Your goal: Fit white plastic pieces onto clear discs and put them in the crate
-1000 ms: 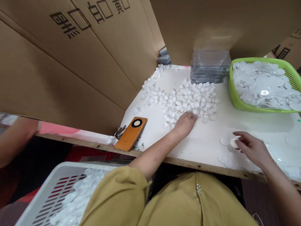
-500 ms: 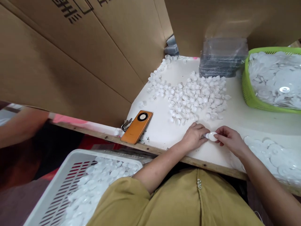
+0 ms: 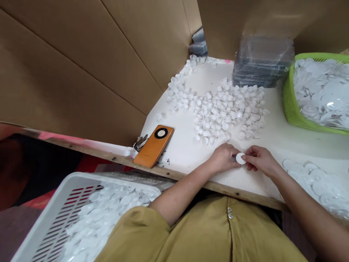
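My right hand (image 3: 260, 161) pinches a round white plastic disc (image 3: 240, 158) between thumb and fingers, just above the table's front part. Close against the disc's left side, my left hand (image 3: 225, 158) is closed, its fingers curled around a small greyish piece that is mostly hidden. Behind both hands spreads a pile of small white plastic caps (image 3: 226, 112). To the right of my right forearm lie flat, clear-white discs (image 3: 319, 182) in a loose heap.
An orange phone (image 3: 153, 147) lies by keys (image 3: 140, 143) at the table's wooden edge (image 3: 114, 158). A green basket (image 3: 289, 105) of discs stands right, beside wrapped grey packs (image 3: 261, 65). Cardboard (image 3: 81, 72) walls the left and back. A white basket (image 3: 65, 178) of white pieces sits below.
The view has shifted slightly. The disc has moved a little left against my left fingers, both hands staying close together. The other person's forearm at the left has mostly gone from view.
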`<state>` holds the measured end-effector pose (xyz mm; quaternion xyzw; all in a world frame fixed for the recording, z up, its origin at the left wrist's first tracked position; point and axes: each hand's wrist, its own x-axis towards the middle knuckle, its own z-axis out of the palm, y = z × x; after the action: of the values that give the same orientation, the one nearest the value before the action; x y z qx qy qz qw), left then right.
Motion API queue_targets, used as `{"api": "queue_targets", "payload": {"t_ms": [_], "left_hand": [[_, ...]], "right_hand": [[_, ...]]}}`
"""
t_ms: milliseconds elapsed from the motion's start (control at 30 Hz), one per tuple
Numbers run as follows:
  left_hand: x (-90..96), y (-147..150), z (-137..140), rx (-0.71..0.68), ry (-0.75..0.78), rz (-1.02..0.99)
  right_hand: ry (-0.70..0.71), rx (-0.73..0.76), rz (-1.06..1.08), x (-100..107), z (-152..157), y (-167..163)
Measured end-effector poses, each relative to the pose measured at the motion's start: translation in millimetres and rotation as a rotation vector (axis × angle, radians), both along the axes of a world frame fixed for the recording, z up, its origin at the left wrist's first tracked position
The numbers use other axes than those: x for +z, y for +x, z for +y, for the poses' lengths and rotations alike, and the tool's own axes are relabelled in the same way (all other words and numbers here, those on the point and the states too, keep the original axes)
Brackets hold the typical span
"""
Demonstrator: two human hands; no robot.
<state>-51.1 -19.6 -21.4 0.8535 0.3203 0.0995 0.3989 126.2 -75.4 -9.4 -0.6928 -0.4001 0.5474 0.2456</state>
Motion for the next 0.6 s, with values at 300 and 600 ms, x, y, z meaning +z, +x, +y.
{"api": "queue_targets", "payload": {"t_ms": [300, 600], "left_hand": [[8.5, 0.3, 12.3, -0.061, -0.132, 0.03], [5.1, -3.9, 8.5, -0.119, -0.06, -0.03]], "right_hand": [[-0.028, 0.028, 0.068, 0.2, 4.7, 1.8], [-0.029, 0.093, 0.045, -0.2, 3.9, -0.6]]}}
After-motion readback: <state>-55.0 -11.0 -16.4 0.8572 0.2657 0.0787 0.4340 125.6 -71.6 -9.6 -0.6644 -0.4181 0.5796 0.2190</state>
